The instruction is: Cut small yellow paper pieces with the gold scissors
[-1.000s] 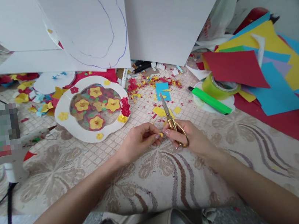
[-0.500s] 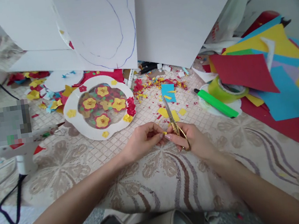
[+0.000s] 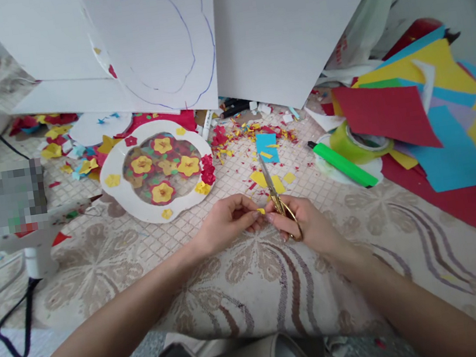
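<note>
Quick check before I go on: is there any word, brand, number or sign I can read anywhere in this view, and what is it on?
No text here can be read.
White plastic bag: red printing near its lower edge, too small and blurred to read.
Glue gun: the area above it is pixelated, nothing legible.
White board: only a hand-drawn blue outline, no words.
Scissors in the right hand: no visible marking.

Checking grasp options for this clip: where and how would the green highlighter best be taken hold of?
Grip the green highlighter across the middle of its barrel, fingers coming from above. It lies flat and slanted beside the tape roll, its lower right part over a white paper disc. Its long sides look free, though the roll sits close to its upper end, so the lower half is the clearer part.
</note>
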